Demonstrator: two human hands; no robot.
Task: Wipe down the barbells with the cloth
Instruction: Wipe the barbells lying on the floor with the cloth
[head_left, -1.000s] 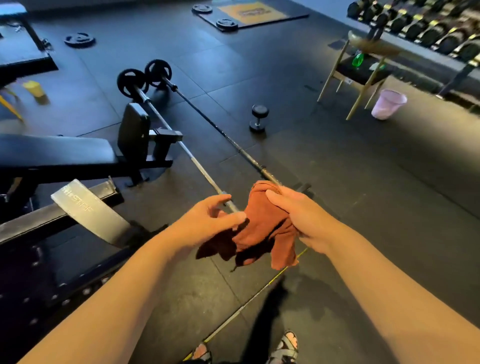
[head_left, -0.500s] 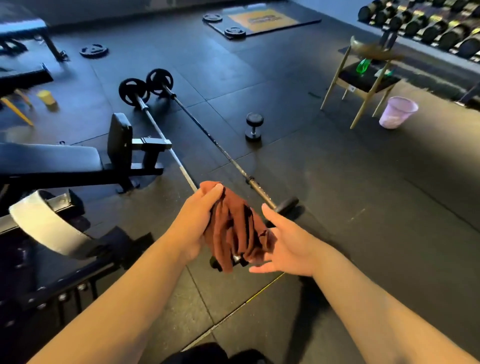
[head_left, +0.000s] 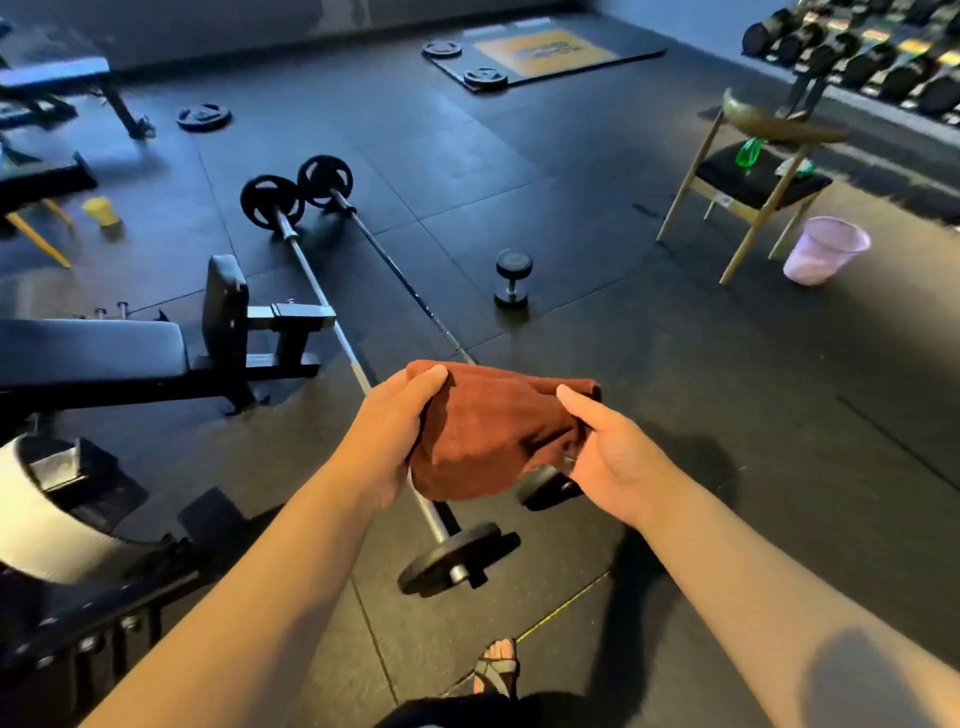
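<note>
Head view: the rust-brown cloth (head_left: 493, 436), bunched up half a second ago, now stretches between left hand (head_left: 395, 431) and right hand (head_left: 613, 457). Each hand's fingers curl round an end, above the silver barbell (head_left: 311, 280) and black barbell (head_left: 395, 270) on the floor.

The cloth (head_left: 493, 431) covers the near stretch of the dark barbell (head_left: 325, 181). With the left hand (head_left: 389, 431) it also hides part of the silver barbell (head_left: 271, 201), and the fingers of the right hand (head_left: 618, 457) lie out of sight under the fabric. The blurred dumbbell rack (head_left: 883, 67) is cut by the top and right edges, and the bench (head_left: 93, 348) runs off the left.
</note>
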